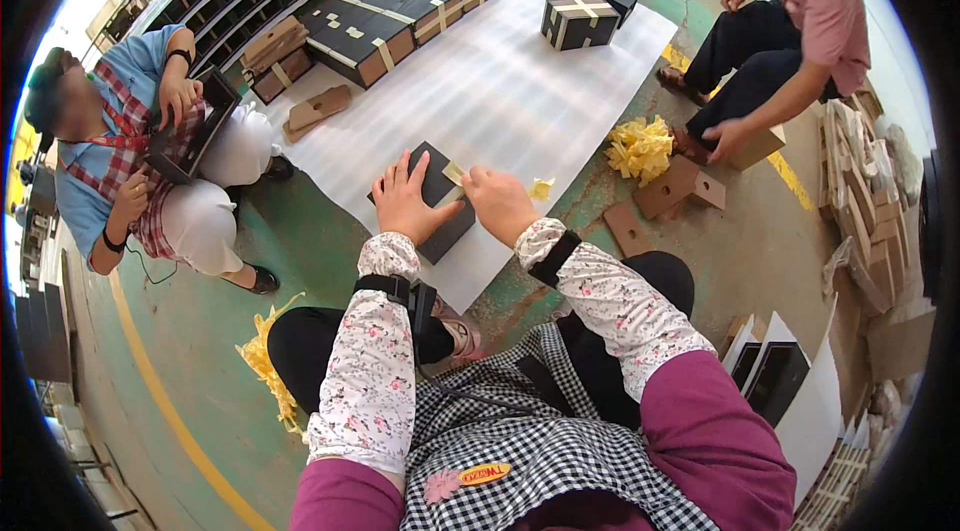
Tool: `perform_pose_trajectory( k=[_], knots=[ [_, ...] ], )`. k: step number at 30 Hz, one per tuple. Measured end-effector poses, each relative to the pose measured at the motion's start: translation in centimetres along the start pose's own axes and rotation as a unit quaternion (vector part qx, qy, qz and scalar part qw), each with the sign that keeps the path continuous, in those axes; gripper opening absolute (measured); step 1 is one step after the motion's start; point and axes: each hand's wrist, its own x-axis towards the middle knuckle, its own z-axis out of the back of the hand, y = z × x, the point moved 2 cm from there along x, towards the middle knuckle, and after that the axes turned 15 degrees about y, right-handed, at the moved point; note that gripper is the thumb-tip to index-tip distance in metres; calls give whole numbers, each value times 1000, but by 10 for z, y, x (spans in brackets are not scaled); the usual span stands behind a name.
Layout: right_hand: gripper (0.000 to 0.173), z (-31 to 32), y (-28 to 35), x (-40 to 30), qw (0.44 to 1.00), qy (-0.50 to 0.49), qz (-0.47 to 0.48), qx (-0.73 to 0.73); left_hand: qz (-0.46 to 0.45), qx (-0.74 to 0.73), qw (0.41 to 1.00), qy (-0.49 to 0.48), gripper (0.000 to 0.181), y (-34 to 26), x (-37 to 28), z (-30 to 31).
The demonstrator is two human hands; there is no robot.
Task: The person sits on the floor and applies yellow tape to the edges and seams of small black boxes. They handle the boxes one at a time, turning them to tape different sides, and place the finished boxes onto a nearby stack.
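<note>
A small black box (442, 246) lies on the white sheet (491, 99) in front of me. My left hand (405, 202) rests across its left part, fingers spread and thumb reaching toward the middle. A strip of pale yellow tape (453, 173) crosses the box's dark face and sticks up at its far end. My right hand (499, 201) pinches at this tape by the box's right edge, its fingertips partly hidden. A loose crumpled bit of yellow tape (541, 189) lies just right of that hand.
Taped black boxes (360, 35) stand in a row on the sheet's far left; another taped box (579, 24) stands far right. Crumpled yellow tape (641, 148) and holed brown boards (667, 186) lie to the right. One person crouches left holding a black tray (199, 129); another sits right.
</note>
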Motion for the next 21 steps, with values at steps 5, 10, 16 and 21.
perform_pose_trajectory(
  k=[5,10,16,21],
  knots=[
    [19,6,9,-16,996,40,-29,76,8,3,1000,3,88,-1,-4,-1],
    [23,15,16,-30,980,69,-70,174,16,9,1000,9,91,-2,-4,-2],
    [22,11,21,-53,946,77,-91,303,33,50,993,102,92,-1,-3,9],
    [24,8,17,-54,919,91,-108,367,26,-48,980,193,76,27,11,14]
  ],
)
